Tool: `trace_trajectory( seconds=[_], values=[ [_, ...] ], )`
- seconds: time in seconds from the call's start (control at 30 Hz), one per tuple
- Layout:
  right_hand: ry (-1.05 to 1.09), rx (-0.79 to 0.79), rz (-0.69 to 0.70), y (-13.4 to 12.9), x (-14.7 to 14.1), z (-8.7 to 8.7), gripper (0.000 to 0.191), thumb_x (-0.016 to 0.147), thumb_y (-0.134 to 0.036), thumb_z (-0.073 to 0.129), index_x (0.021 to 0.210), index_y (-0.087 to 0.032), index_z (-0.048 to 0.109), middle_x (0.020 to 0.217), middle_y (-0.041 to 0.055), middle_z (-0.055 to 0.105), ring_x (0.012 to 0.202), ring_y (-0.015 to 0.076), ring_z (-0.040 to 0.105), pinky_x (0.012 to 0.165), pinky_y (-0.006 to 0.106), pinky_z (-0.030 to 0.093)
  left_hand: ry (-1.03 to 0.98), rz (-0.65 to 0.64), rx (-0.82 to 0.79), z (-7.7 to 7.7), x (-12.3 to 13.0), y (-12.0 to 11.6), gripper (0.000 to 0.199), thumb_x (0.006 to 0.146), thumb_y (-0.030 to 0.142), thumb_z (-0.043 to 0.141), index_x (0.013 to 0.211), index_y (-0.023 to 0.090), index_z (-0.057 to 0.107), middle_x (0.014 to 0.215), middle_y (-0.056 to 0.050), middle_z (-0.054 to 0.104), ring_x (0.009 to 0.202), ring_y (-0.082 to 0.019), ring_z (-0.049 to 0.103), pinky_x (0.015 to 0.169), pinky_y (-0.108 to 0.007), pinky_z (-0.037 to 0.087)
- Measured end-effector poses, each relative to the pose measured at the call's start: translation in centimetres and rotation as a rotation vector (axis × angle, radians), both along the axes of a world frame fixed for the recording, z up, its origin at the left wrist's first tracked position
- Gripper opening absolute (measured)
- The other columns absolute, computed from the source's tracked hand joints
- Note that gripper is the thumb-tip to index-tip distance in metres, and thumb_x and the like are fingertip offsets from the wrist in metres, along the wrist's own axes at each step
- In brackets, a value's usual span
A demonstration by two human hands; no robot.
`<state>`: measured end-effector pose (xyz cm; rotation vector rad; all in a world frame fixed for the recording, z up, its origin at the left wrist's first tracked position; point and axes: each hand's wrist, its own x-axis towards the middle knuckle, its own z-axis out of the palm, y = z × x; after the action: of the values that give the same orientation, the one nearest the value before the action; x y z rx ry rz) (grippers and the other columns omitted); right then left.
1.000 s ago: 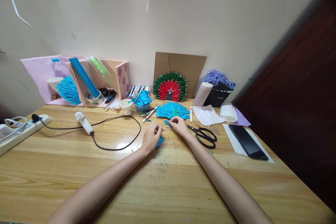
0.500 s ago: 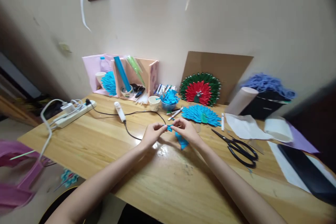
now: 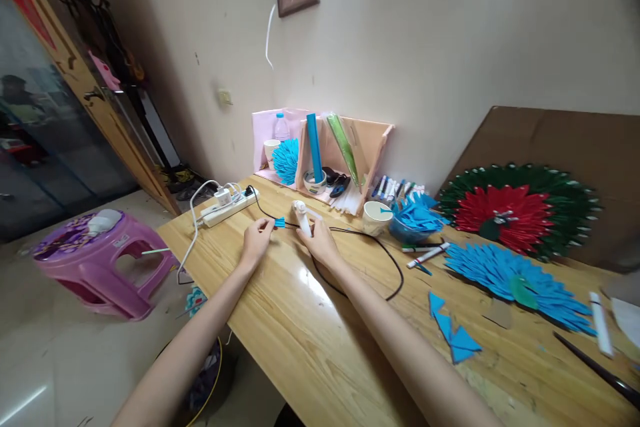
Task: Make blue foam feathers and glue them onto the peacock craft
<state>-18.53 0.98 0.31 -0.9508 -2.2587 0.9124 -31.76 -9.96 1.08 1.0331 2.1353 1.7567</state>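
Note:
My left hand point(image 3: 257, 240) pinches a small folded blue paper piece point(image 3: 279, 222) by one end. A short gap to its right, my right hand point(image 3: 321, 242) is wrapped round a white glue gun point(image 3: 302, 216), whose nozzle end points away from me. The glue gun's black cord point(image 3: 401, 273) loops over the table to the right. Several blue paper triangles point(image 3: 453, 333) lie on the table, right of my right forearm. A clear bowl point(image 3: 407, 233) holds many more blue folded pieces point(image 3: 419, 211).
A white power strip point(image 3: 230, 209) sits near the table's left edge. Paper cup point(image 3: 377, 218), markers point(image 3: 427, 256) and pink organiser point(image 3: 350, 127) stand behind. At right are a blue paper peacock point(image 3: 520, 288), a red-green one point(image 3: 500, 217) and scissors point(image 3: 595, 367). A pink stool point(image 3: 110, 273) stands left.
My view has turned left. My right hand has left the blue paper and taken up the glue gun from the table. My left hand keeps hold of the folded piece.

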Motion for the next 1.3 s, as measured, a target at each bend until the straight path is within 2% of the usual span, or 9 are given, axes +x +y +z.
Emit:
trace_trajectory(
  seconds=[0.07,0.17,0.27,0.4,0.43,0.57,0.77,1.03,1.3],
  values=[
    [-0.037,0.017,0.013,0.0,-1.5,0.0,0.028,0.076,-0.033,0.052,0.096,-0.014,0.058,0.092,0.0127,0.064,0.087,0.0247,0.058,0.073,0.031,0.041,-0.006,0.013,-0.007,-0.2,-1.0,0.7,0.022,0.070,0.036,0.057,0.066,0.016,0.065,0.069,-0.004,0.067,0.072,-0.019,0.060,0.069,-0.027,0.042],
    [-0.014,0.010,0.027,0.0,-1.6,0.0,0.021,0.080,-0.030,0.045,0.086,-0.017,0.060,0.082,0.0090,0.066,0.077,0.0229,0.059,0.067,0.029,0.041,-0.039,0.012,-0.014,-0.7,-1.5,1.0,0.022,0.069,0.035,0.057,0.067,0.015,0.067,0.071,-0.005,0.068,0.072,-0.019,0.061,0.069,-0.027,0.043],
    [0.154,-0.057,0.041,-0.4,0.3,-0.1,0.029,0.083,-0.036,0.040,0.088,-0.017,0.060,0.077,0.0065,0.066,0.071,0.0210,0.060,0.064,0.028,0.041,-0.076,0.020,-0.015,-1.0,-1.6,0.6,0.024,0.069,0.036,0.058,0.069,0.014,0.068,0.073,-0.006,0.069,0.074,-0.020,0.062,0.070,-0.028,0.045],
    [0.303,-0.163,0.164,-1.2,3.3,-0.6,0.033,0.083,-0.041,0.045,0.097,-0.016,0.061,0.093,0.0076,0.065,0.085,0.0209,0.059,0.075,0.029,0.042,-0.107,0.038,-0.017,-1.1,-1.6,0.1,0.025,0.069,0.037,0.059,0.071,0.014,0.069,0.077,-0.007,0.070,0.075,-0.019,0.063,0.073,-0.028,0.046],
    [0.310,-0.181,0.187,-1.3,3.7,-0.7,0.034,0.082,-0.042,0.046,0.097,-0.015,0.060,0.092,0.0074,0.065,0.084,0.0206,0.059,0.075,0.029,0.043,-0.112,0.043,-0.015,-1.1,-1.6,0.1,0.025,0.069,0.037,0.060,0.071,0.014,0.069,0.078,-0.007,0.070,0.076,-0.019,0.063,0.073,-0.028,0.046],
    [0.297,-0.251,0.257,-1.7,4.0,-1.4,0.033,0.082,-0.043,0.045,0.091,-0.015,0.059,0.082,0.0058,0.063,0.074,0.0187,0.058,0.068,0.029,0.043,-0.121,0.057,-0.002,-1.2,-1.5,0.2,0.025,0.068,0.036,0.062,0.074,0.013,0.069,0.079,-0.008,0.070,0.076,-0.019,0.063,0.073,-0.028,0.046],
    [0.253,-0.284,0.330,-1.8,3.9,-1.9,0.029,0.081,-0.042,0.046,0.086,-0.017,0.058,0.073,0.0032,0.060,0.068,0.0177,0.055,0.064,0.028,0.043,-0.100,0.046,-0.010,-1.4,-1.2,0.2,0.023,0.067,0.035,0.065,0.073,0.014,0.069,0.075,-0.006,0.070,0.071,-0.018,0.062,0.069,-0.027,0.046],
    [0.233,-0.317,0.335,-1.9,3.9,-1.7,0.027,0.081,-0.043,0.045,0.082,-0.017,0.055,0.064,0.0001,0.055,0.061,0.0160,0.051,0.059,0.026,0.039,-0.171,0.029,-0.016,-1.3,-1.0,0.2,0.023,0.066,0.035,0.066,0.073,0.014,0.069,0.076,-0.006,0.069,0.070,-0.017,0.062,0.067,-0.027,0.046],
    [0.240,-0.323,0.329,-2.0,3.9,-1.6,0.027,0.081,-0.042,0.045,0.079,-0.017,0.054,0.062,-0.0011,0.052,0.058,0.0141,0.048,0.056,0.025,0.038,-0.131,0.017,-0.040,-1.1,-0.9,0.0,0.024,0.067,0.037,0.065,0.074,0.014,0.069,0.077,-0.006,0.069,0.071,-0.018,0.061,0.067,-0.028,0.047]
  ],
)
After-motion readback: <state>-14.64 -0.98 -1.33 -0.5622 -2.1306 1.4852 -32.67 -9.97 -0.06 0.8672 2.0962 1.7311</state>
